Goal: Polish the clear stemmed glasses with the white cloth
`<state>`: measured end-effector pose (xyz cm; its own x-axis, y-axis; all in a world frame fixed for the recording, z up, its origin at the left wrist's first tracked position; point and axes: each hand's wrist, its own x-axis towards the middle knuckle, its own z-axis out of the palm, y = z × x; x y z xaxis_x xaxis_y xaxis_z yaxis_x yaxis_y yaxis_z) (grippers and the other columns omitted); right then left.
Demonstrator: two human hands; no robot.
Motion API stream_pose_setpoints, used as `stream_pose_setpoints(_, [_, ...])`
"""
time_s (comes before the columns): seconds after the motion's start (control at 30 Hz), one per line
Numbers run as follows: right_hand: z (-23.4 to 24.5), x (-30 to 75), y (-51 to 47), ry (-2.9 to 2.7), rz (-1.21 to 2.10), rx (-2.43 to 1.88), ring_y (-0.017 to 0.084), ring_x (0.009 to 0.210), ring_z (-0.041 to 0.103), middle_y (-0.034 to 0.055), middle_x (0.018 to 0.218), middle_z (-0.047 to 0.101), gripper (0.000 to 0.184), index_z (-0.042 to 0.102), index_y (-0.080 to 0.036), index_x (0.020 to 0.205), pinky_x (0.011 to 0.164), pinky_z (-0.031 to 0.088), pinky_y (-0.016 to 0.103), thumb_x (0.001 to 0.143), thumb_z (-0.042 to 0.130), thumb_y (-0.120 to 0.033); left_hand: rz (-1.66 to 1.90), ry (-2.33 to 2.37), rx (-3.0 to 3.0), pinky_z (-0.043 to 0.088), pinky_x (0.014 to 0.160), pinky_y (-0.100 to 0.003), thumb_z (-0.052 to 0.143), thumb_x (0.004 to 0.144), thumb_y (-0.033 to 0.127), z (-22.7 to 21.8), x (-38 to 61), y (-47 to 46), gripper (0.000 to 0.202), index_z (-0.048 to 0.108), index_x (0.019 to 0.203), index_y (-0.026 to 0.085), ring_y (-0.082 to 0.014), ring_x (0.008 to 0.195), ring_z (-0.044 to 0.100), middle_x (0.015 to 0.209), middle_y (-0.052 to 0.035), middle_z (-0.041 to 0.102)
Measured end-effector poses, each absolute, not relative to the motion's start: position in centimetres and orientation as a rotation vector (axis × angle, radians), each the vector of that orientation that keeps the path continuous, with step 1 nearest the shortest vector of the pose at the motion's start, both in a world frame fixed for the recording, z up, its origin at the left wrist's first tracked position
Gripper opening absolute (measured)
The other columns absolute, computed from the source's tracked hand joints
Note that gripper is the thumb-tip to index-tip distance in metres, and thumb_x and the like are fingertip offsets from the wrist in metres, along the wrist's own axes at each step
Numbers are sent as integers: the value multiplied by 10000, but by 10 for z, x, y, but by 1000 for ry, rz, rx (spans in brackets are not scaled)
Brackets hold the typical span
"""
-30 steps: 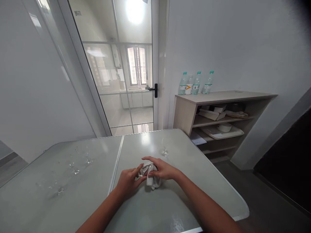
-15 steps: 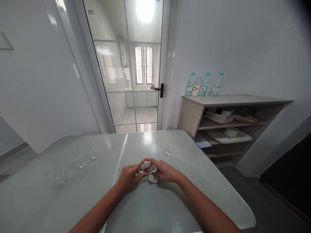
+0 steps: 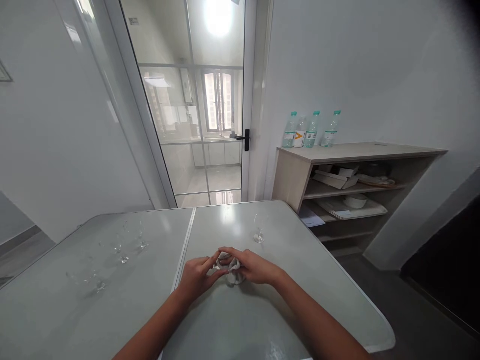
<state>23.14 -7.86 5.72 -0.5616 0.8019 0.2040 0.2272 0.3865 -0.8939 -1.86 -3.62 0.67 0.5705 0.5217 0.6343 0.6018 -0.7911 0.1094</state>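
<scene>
My left hand (image 3: 200, 274) is closed around the left side of a clear glass (image 3: 219, 263), with thumb and forefinger curved along it. From the other side my right hand (image 3: 253, 265) presses a white cloth (image 3: 234, 277) against the glass, its fingers closed. The forefingers of both hands meet at the far side. Much of the glass is hidden by fingers and cloth. Farther back, a stemmed glass (image 3: 259, 235) stands upright, apart from my hands.
Several clear stemmed glasses stand on the left half of the table (image 3: 225, 325), one wine glass (image 3: 124, 259) among them. Plastic bottles (image 3: 310, 132) line a wooden shelf unit (image 3: 292, 172) at the right. Behind is a glass door (image 3: 210, 172) with a black handle (image 3: 246, 140).
My fingers have shifted slightly around the glass, and the cloth bunches differently between them. The whole view has turned a little; the standing glasses keep their places.
</scene>
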Motion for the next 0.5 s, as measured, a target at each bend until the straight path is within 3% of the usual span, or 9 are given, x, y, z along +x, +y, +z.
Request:
stream_pose_setpoints(0.13, [58,238,-76,-1810,1394,-848,264,1093,699,59,1147,768,654,501,-269,1468,995,501,453,845,699,-245,-1018,-910,-2691,395,564,-205,603,949,553,6,-17,-37,510,681,1315,206,-114,534,615,625,-4,700])
stream_pose_setpoints(0.27, [51,246,-69,-1315,1626,-833,254,948,738,102,1096,777,674,559,-204,1381,857,553,387,783,815,-383,-1108,-915,-2684,390,549,-205,632,932,544,9,-14,-37,515,693,1295,185,-103,513,578,617,5,680])
stream_pose_setpoints(0.4, [51,246,-64,-1058,1487,-806,252,882,733,130,1074,776,654,618,-175,1286,788,558,367,751,847,-474,-1294,-1214,-2702,435,570,-208,675,891,556,14,-14,-33,556,696,1284,163,-94,500,524,634,15,658])
stream_pose_setpoints(0.5, [59,244,-66,-1071,1265,-779,288,1001,716,153,1173,751,512,668,-178,1232,875,550,417,868,721,-533,-1389,-1485,-2774,480,615,-219,658,913,499,15,-15,-27,544,647,1336,156,-104,554,552,723,6,691])
